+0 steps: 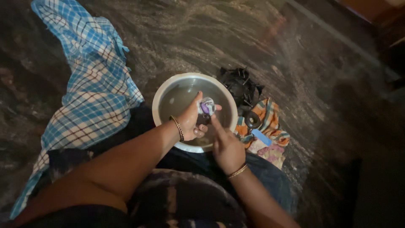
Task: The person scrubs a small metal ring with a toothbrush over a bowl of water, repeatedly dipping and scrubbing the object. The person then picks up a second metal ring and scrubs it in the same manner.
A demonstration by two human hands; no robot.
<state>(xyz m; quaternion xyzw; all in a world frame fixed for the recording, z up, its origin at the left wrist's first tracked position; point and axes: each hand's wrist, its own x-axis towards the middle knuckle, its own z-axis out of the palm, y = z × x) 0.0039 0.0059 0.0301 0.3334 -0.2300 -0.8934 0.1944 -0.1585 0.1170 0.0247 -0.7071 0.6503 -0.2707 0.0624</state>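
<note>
Cloth (pixel 206 106), small, white and purple, is bunched over a round basin (pixel 164 90) holding murky water; left hand (pixel 190 122) fingers clamp it, right hand (pixel 227 147) forefinger extended, touching it.

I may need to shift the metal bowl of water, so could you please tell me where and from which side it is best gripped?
Probably by the rolled rim of the metal bowl, on its far and left arc. That stretch is bare, while the left hand and right hand cover the near edge and a black fan part crowds the right. It holds water, so keep it level.
</note>
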